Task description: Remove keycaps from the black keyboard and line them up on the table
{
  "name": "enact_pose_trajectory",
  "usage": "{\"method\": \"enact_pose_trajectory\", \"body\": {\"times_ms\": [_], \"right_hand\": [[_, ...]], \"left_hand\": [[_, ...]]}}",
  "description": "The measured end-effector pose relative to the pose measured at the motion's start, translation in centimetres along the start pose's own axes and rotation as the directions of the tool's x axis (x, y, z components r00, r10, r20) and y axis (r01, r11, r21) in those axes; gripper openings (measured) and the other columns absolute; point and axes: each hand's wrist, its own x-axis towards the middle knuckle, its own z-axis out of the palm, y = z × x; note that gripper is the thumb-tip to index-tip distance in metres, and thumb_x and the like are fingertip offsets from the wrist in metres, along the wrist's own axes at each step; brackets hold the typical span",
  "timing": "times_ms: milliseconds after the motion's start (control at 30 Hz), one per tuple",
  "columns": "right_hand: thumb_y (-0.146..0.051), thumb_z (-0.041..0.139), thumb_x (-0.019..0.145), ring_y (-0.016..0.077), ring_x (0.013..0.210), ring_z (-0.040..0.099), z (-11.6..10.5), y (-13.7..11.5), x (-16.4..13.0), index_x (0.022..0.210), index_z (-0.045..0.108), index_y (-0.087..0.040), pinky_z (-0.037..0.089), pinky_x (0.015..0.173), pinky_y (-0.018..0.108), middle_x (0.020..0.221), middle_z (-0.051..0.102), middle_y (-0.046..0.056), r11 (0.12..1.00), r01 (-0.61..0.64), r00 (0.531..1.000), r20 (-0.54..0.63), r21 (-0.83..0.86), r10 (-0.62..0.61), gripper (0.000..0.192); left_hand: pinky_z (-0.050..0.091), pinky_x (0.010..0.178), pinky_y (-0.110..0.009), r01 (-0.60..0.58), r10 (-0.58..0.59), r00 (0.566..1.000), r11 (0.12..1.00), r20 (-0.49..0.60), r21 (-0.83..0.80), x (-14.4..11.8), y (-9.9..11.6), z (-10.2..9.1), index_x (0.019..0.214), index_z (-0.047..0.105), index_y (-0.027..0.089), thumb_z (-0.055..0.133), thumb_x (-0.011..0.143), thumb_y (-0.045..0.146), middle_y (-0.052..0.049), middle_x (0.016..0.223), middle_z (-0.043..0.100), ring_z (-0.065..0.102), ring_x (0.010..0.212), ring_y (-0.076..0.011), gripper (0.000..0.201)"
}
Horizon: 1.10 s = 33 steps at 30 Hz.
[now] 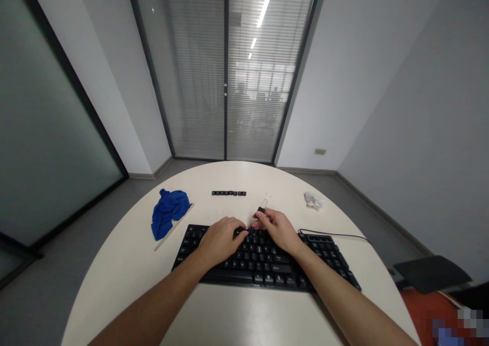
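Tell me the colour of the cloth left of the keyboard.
Blue: the cloth, clearest in the head view.

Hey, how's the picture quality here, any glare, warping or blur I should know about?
Head view: wide-angle warping bends the walls and the round table; ceiling-light strips glare in the glass door; lighting is soft and even, shadows faint; left hand, right hand and keyboard are reasonably sharp; the bottom-right corner is pixelated.

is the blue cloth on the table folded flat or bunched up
Bunched up. The blue cloth lies in a crumpled heap with irregular folds, left of the keyboard on the round table.
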Motion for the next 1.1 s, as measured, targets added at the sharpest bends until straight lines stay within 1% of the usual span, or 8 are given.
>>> {"method": "enact_pose_trajectory", "body": {"times_ms": [100,300,467,600,733,867,967,1100], "right_hand": [[-0.057,0.051,0.091,0.02,0.076,0.07,0.1,-0.4,-0.2,0.088,0.065,-0.016,0.055,0.073,0.031,0.081,0.075,0.007,1.0,0.006,1.0,-0.002,0.003,-0.006,0.043],[-0.057,0.052,0.091,0.0204,0.08,0.07,0.1,-1.0,-0.6,0.084,0.066,-0.017,0.056,0.079,0.033,0.084,0.075,0.007,0.999,0.047,0.998,0.039,0.025,-0.048,0.043],[-0.057,0.053,0.09,0.0216,0.081,0.07,0.1,-1.0,-0.7,0.085,0.069,-0.017,0.055,0.08,0.034,0.084,0.075,0.007,0.998,0.055,0.998,0.028,0.017,-0.056,0.043],[-0.055,0.052,0.092,0.0212,0.08,0.069,0.0,-1.1,-0.7,0.088,0.072,-0.017,0.054,0.077,0.033,0.084,0.075,0.006,0.993,0.091,0.996,0.025,-0.076,-0.089,0.043],[-0.051,0.049,0.095,0.0203,0.082,0.068,0.0,-1.3,-0.8,0.088,0.073,-0.017,0.051,0.077,0.03,0.084,0.075,0.005,0.975,0.119,0.993,0.041,-0.189,-0.113,0.042],[-0.049,0.045,0.097,0.0201,0.082,0.068,0.0,-1.4,-0.8,0.082,0.072,-0.018,0.05,0.08,0.03,0.082,0.074,0.004,0.97,0.134,0.989,0.089,-0.203,-0.118,0.043],[-0.05,0.046,0.096,0.0211,0.083,0.069,-0.1,-1.4,-0.8,0.084,0.073,-0.019,0.05,0.081,0.031,0.084,0.075,0.004,0.971,0.126,0.989,0.108,-0.201,-0.106,0.043],[-0.051,0.045,0.096,0.0222,0.085,0.069,-0.1,-1.3,-0.7,0.085,0.074,-0.019,0.05,0.083,0.033,0.086,0.076,0.004,0.972,0.119,0.99,0.102,-0.2,-0.101,0.045]], "left_hand": [[0.048,0.087,-0.034,0.0,0.0,1.0,1.0,-0.008,-0.011,0.0,0.1,-0.1,0.099,0.068,0.022,0.053,0.093,0.036,-0.005,0.099,0.07,0.062,0.097,-0.0222,0.022],[0.047,0.086,-0.034,-0.023,0.023,1.0,0.999,-0.01,-0.032,0.0,0.4,-0.4,0.099,0.068,0.023,0.055,0.092,0.036,-0.004,0.1,0.07,0.062,0.097,-0.0222,0.02],[0.048,0.086,-0.033,-0.021,0.02,1.0,0.998,-0.018,-0.058,0.0,0.3,-0.3,0.1,0.067,0.023,0.059,0.088,0.033,-0.003,0.1,0.07,0.063,0.097,-0.0217,0.017],[0.048,0.086,-0.033,0.011,-0.013,1.0,0.995,-0.024,-0.101,0.0,0.2,-0.2,0.098,0.067,0.023,0.064,0.085,0.038,-0.002,0.102,0.071,0.064,0.098,-0.0219,0.02],[0.048,0.086,-0.033,0.024,-0.027,0.999,0.992,-0.028,-0.123,0.1,0.1,-0.2,0.096,0.067,0.023,0.067,0.083,0.036,-0.002,0.101,0.071,0.064,0.097,-0.0216,0.019],[0.048,0.086,-0.033,0.031,-0.034,0.999,0.987,-0.022,-0.155,0.2,0.1,-0.2,0.094,0.067,0.023,0.069,0.083,0.034,-0.001,0.101,0.071,0.064,0.098,-0.0214,0.016],[0.048,0.087,-0.033,0.031,-0.036,0.999,0.982,-0.021,-0.184,0.2,0.0,-0.2,0.095,0.067,0.024,0.069,0.083,0.033,-0.001,0.102,0.071,0.064,0.099,-0.0208,0.016],[0.049,0.086,-0.032,0.04,-0.045,0.999,0.977,-0.021,-0.211,0.2,0.1,-0.3,0.097,0.067,0.025,0.069,0.083,0.03,0.0,0.101,0.072,0.064,0.097,-0.0202,0.015]]}}
